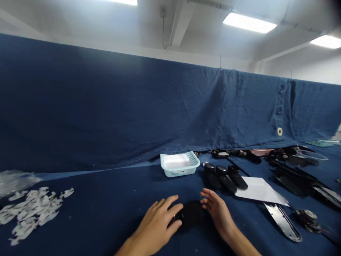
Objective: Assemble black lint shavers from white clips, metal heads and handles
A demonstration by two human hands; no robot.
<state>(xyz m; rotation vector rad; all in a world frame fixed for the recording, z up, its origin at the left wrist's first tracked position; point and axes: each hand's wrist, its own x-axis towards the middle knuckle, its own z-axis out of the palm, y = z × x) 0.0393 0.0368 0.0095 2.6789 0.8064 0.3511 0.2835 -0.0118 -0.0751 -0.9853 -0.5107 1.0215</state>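
Left hand (156, 222) on black object (191, 215), right hand (217, 211) just beside (fingers curled)

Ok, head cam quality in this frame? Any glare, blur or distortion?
Head view: the ceiling lights clip to white; wide-angle distortion bends the blue cloth toward the frame edges; the clear plastic at far left looks blurred; the black object between the left hand and right hand loses detail in the dark, though both hands look fairly sharp.
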